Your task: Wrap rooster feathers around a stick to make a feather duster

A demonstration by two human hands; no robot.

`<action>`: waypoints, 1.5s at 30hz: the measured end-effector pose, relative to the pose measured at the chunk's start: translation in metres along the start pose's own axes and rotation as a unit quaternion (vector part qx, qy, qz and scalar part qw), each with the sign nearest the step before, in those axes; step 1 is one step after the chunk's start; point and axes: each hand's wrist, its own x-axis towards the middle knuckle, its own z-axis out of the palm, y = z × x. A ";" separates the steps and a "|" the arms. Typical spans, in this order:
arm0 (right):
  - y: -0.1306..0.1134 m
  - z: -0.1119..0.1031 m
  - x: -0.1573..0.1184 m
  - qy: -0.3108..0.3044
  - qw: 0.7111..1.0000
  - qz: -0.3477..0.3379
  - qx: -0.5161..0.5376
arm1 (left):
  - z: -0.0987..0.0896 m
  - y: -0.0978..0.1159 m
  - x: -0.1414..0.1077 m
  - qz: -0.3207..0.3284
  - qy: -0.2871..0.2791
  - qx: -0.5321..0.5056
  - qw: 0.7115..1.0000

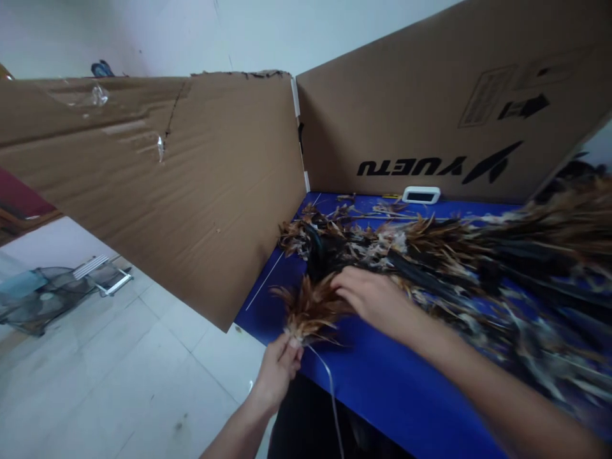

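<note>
My left hand (282, 362) is closed in a pinch on the pale base of a bundle of brown feathers (312, 307), whose tips fan upward. A thin whitish string (331, 382) hangs down from beside that base. At the right side of the bundle is my right hand (366, 293), its fingers curled together against the feather tips. Whatever lies between those fingers is hidden. Behind and right of this hand, loose brown and black feathers (430, 245) lie in a long heap on the blue tabletop (382, 370).
Two cardboard panels stand around the table, one at the left (205, 191) and a printed one (430, 108) at the back. A small white-framed device (421, 195) rests against the back panel. On the tiled floor at left is a fan (43, 299).
</note>
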 end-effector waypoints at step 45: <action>-0.034 -0.006 -0.031 -0.109 0.932 0.041 0.344 | -0.010 0.032 0.001 -0.073 -0.062 -0.205 0.974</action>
